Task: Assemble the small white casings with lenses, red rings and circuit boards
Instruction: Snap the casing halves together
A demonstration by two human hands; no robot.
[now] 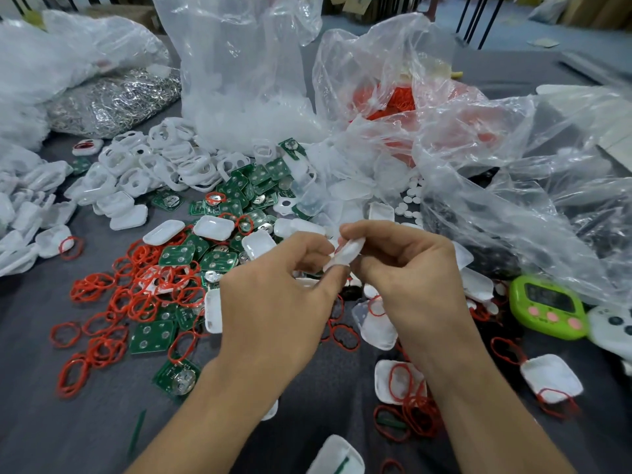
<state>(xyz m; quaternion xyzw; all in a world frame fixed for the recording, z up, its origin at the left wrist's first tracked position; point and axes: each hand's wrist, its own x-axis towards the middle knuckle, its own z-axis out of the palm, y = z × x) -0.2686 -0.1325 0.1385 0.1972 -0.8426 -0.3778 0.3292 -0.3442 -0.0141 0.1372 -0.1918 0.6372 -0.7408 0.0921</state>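
Both pinching, the left hand [284, 285] and right hand [410, 268] hold a small white casing [345, 256] by its rims above the table [51, 422], a rounded shell likely light, stiff and slippery, with red rings [140, 307], green boards [178, 254] and bags [239, 80] beyond.

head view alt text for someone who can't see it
The left hand and right hand pinch a small white casing above a grey table strewn with red rings, green circuit boards, loose white casings, clear plastic bags and a green timer.
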